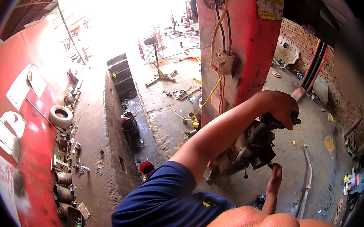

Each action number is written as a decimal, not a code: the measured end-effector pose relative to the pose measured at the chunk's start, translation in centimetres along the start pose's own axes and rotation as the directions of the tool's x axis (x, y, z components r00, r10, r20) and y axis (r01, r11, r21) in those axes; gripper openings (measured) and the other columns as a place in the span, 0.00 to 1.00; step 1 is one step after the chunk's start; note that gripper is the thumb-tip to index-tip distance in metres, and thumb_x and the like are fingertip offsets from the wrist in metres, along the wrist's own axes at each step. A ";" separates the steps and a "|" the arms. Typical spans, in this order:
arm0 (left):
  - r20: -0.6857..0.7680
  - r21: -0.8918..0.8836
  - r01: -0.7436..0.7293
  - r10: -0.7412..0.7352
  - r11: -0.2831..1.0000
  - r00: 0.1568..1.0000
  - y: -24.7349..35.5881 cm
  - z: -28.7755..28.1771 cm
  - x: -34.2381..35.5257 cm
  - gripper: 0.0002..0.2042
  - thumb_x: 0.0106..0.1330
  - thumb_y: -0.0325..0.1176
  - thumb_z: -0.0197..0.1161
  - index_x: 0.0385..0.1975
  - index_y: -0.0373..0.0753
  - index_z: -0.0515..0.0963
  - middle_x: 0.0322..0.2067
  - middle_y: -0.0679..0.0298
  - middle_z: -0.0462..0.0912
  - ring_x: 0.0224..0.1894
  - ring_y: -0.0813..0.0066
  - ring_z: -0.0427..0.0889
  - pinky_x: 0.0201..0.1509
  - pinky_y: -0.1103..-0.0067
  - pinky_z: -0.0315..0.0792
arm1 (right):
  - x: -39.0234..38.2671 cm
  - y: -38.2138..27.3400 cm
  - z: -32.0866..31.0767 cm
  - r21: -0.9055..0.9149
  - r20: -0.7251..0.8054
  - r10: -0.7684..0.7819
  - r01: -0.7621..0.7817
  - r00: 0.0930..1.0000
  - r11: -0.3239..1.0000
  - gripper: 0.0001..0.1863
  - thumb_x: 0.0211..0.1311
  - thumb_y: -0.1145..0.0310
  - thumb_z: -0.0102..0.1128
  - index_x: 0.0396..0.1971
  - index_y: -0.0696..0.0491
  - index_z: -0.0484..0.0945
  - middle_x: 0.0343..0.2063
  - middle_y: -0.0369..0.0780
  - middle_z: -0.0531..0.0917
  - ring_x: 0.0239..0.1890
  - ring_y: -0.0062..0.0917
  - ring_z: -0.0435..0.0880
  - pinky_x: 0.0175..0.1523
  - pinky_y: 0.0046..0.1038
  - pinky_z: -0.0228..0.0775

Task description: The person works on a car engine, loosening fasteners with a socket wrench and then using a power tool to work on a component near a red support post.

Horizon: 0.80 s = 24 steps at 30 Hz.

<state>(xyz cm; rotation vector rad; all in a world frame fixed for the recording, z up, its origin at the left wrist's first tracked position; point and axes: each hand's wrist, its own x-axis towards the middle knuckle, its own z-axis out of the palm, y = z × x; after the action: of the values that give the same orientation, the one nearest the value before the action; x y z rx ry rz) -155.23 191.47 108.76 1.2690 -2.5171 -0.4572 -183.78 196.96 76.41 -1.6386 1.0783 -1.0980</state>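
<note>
My left arm, in a dark blue sleeve, reaches across to the right. At its end my left hand (281, 108) is closed, bent down over a dark handle-like part (272, 121) with a knobbed end. Under it stands a dark, greasy metal machine (258, 141) with a cylindrical body and a small ball-ended lever (246, 171); its exact kind I cannot make out. My right hand (274, 178) comes up from below and touches the machine's lower right side, near a short dark protruding part. The right fingers are partly hidden there.
A red pillar (245, 46) with cables and a switch box (223, 64) rises beyond the machine. Left of it runs a sunken pit (120, 130) holding buckets (146, 168). A tyre (60, 116) leans by the red wall. A long metal bar (306, 176) lies to the right.
</note>
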 end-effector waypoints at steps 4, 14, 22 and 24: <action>-0.014 -0.002 -0.042 0.042 0.999 0.999 -0.1 0.0 0.1 0.24 0.53 0.50 0.74 0.43 0.37 0.87 0.39 0.51 0.90 0.43 0.51 0.89 0.51 0.62 0.80 | 0.0 0.1 0.0 0.018 0.002 -0.006 0.006 1.000 1.000 0.26 0.84 0.49 0.49 0.58 0.60 0.76 0.55 0.44 0.81 0.60 0.32 0.78 0.71 0.33 0.62; -0.015 0.016 -0.032 0.033 0.999 0.999 -0.1 0.1 -0.2 0.24 0.54 0.50 0.74 0.43 0.36 0.87 0.38 0.52 0.90 0.43 0.51 0.89 0.50 0.62 0.80 | 0.0 0.4 0.1 0.027 0.009 -0.010 0.010 1.000 1.000 0.28 0.84 0.47 0.48 0.59 0.60 0.76 0.53 0.46 0.82 0.58 0.34 0.80 0.69 0.34 0.65; 0.005 -0.014 -0.013 0.013 1.000 1.000 0.8 -0.2 0.3 0.23 0.55 0.49 0.74 0.44 0.38 0.88 0.39 0.52 0.90 0.45 0.51 0.89 0.52 0.61 0.79 | -0.2 0.8 -0.7 -0.055 -0.044 -0.042 0.040 0.998 0.998 0.27 0.84 0.49 0.49 0.57 0.61 0.76 0.54 0.45 0.83 0.57 0.35 0.80 0.69 0.34 0.66; 0.081 0.038 -0.002 -0.001 0.999 0.997 0.2 -0.1 0.9 0.23 0.55 0.49 0.75 0.45 0.39 0.87 0.41 0.52 0.90 0.46 0.50 0.89 0.54 0.61 0.79 | -0.3 0.0 -0.3 -0.104 -0.039 -0.056 0.052 0.998 0.993 0.24 0.84 0.51 0.48 0.54 0.60 0.77 0.50 0.48 0.83 0.55 0.40 0.81 0.64 0.36 0.69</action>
<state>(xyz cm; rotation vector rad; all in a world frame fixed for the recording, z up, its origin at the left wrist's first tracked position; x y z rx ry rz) -155.88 190.79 109.04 1.2882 -2.6042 -0.4721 -184.17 197.15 76.49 -1.7417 1.1407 -1.1330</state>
